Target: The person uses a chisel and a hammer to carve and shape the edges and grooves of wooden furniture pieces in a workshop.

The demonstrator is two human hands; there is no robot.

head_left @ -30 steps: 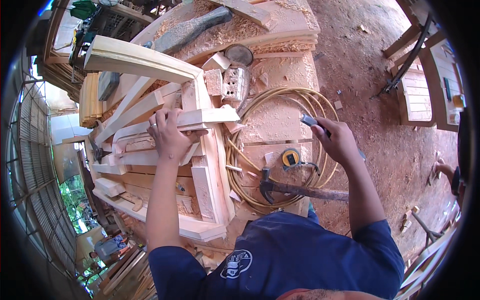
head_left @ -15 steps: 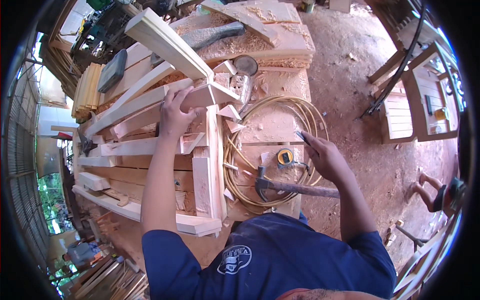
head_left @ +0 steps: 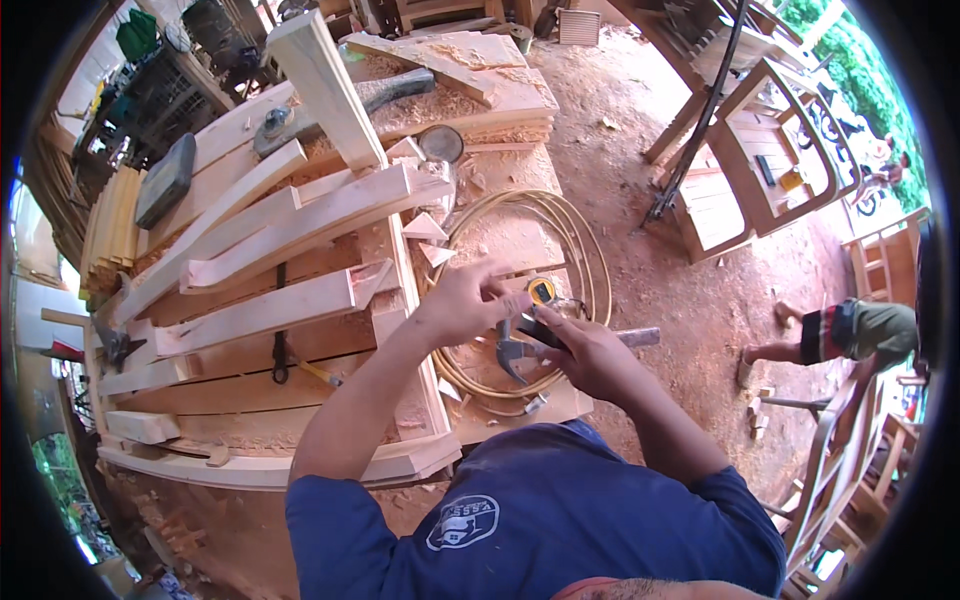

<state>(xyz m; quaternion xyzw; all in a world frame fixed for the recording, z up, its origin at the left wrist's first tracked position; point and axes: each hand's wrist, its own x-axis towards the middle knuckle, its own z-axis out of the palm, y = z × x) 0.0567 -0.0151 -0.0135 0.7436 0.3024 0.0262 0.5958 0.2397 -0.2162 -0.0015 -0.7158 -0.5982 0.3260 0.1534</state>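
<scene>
My left hand (head_left: 468, 308) is over the cane coil, its fingers curled and its thumb pointing towards my right hand. Whatever those fingers pinch is too small to make out. My right hand (head_left: 592, 358) is closed on a short dark tool (head_left: 541, 332), mostly covered by the fingers, so its kind does not show. Just beyond the fingertips is a yellow and black tape measure (head_left: 541, 291). A claw hammer (head_left: 511, 350) lies below the hands, its wooden handle passing under my right hand. Loops of tan cane or tubing (head_left: 597, 255) surround these things on the bench.
Left of my hands lies a wooden frame with pale slats (head_left: 270, 310) and an upright post (head_left: 325, 90). A small saw-like tool (head_left: 280, 350) rests among them. Shavings-covered planks (head_left: 500, 110) are stacked behind. A wooden cabinet (head_left: 760, 160) stands right; a person (head_left: 850, 330) bends on the floor.
My left hand has left the wooden piece and come right, beside my right hand. The right hand has moved inward with the dark tool. The view has shifted, and the bending person shows more fully.
</scene>
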